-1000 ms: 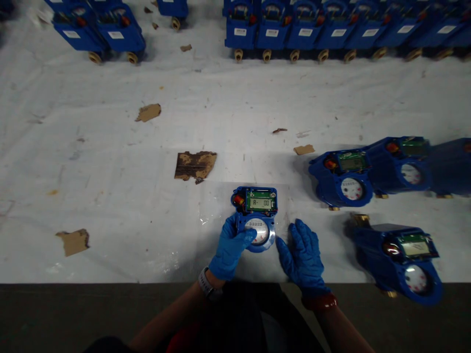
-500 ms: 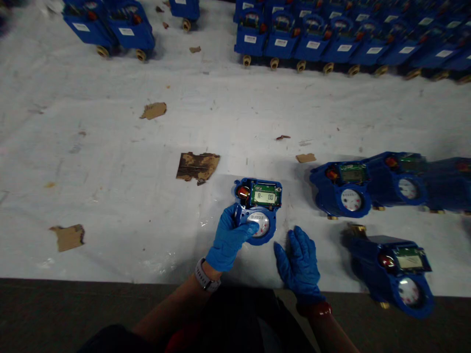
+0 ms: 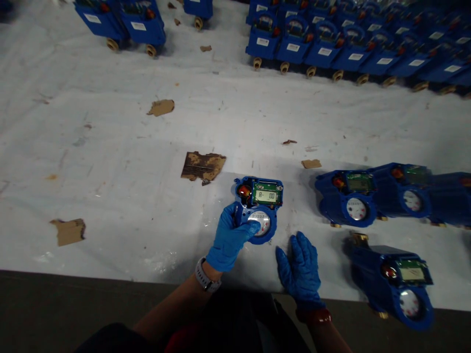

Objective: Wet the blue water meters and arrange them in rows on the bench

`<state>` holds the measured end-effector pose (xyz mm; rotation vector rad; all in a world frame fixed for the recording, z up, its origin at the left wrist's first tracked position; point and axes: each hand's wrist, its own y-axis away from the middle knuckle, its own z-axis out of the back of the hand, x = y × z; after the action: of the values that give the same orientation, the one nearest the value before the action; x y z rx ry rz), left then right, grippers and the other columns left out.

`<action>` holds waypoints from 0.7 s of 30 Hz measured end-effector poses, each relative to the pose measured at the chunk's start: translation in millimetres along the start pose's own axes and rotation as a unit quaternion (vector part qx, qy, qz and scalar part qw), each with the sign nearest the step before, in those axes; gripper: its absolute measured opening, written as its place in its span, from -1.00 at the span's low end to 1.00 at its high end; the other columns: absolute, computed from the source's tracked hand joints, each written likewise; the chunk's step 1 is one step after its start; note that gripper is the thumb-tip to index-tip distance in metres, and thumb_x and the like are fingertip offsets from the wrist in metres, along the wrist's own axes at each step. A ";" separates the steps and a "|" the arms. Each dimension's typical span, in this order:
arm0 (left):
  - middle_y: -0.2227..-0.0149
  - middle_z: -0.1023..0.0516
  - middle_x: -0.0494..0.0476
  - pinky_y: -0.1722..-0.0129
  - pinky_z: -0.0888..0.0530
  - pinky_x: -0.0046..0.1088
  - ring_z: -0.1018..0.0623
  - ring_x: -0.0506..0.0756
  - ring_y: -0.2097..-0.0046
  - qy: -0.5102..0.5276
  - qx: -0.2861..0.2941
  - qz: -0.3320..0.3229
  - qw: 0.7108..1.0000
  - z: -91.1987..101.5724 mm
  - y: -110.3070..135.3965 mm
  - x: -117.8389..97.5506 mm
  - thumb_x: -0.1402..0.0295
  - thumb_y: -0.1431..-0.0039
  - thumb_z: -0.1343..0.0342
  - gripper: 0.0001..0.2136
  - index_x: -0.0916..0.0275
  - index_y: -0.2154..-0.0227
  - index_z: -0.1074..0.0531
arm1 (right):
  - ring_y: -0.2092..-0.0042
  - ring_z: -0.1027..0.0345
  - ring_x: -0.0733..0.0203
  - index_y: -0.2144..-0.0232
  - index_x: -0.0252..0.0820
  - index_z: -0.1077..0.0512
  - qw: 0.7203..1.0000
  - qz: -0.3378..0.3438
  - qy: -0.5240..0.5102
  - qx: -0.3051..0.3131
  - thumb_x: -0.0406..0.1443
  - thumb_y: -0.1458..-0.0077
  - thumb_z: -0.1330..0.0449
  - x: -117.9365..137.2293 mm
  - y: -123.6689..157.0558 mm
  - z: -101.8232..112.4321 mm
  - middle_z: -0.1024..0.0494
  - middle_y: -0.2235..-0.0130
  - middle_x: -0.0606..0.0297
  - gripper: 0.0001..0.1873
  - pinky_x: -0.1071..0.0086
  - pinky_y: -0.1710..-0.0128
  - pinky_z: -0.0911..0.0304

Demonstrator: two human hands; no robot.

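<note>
A blue water meter [image 3: 259,206] with a green circuit board, a lit display and a round dial lies near the front of the white-covered table [image 3: 121,162]. My left hand [image 3: 230,239], in a blue glove, grips the meter's left side, with the thumb on the dial. Just to the right of the meter, my right hand [image 3: 300,267], also gloved, rests flat on the table with its fingers spread, holding nothing.
Three more open blue meters [image 3: 348,196] lie at the right, one [image 3: 395,279] near the front edge. Rows of blue meters [image 3: 331,44] line the far side. Torn cardboard scraps [image 3: 202,165] are scattered across the table.
My left hand has pushed the meter a little away from me. My right hand has come off the meter's side and now lies flat on the table.
</note>
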<state>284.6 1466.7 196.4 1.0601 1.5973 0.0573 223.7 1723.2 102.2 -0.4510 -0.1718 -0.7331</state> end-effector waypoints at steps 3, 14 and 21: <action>0.35 -0.63 0.01 0.20 -0.59 -0.35 -0.60 0.10 0.27 -0.005 -0.020 -0.006 1.000 0.0 -1.6 1.5 0.32 0.31 -0.53 -0.60 0.20 0.38 -0.48 | -0.30 -0.35 -0.41 -0.48 -0.21 -0.21 1.000 0.000 -0.001 -0.002 -0.06 -0.48 -0.21 -0.7 0.7 -0.8 -0.39 -0.35 -0.26 -0.31 -0.46 -0.23 -0.33; 0.27 -0.72 0.12 0.08 -0.64 -0.16 -0.69 0.23 0.17 0.050 -0.029 0.023 0.998 -5.2 -38.0 0.3 0.22 0.45 -0.66 -0.39 0.22 0.23 -0.61 | -0.31 -0.34 -0.40 -0.52 -0.20 -0.16 1.000 0.008 0.007 -0.009 -0.06 -0.50 -0.19 -4.5 4.1 -4.9 -0.38 -0.36 -0.24 -0.29 -0.45 -0.23 -0.32; 0.29 -0.72 0.17 0.14 -0.66 -0.17 -0.69 0.19 0.26 0.070 -0.048 -0.005 0.996 -21.0 -89.1 -16.8 0.16 0.55 -0.68 -0.36 0.27 0.31 -0.58 | -0.22 -0.43 -0.42 -0.54 -0.27 -0.11 0.998 0.023 0.045 -0.040 0.00 -0.54 -0.09 -8.8 6.6 -16.6 -0.43 -0.31 -0.31 -0.26 -0.45 -0.18 -0.37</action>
<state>214.0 1413.5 167.1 0.9916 1.7074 0.2030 221.7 1725.3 82.5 -0.4949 -0.0481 -0.7146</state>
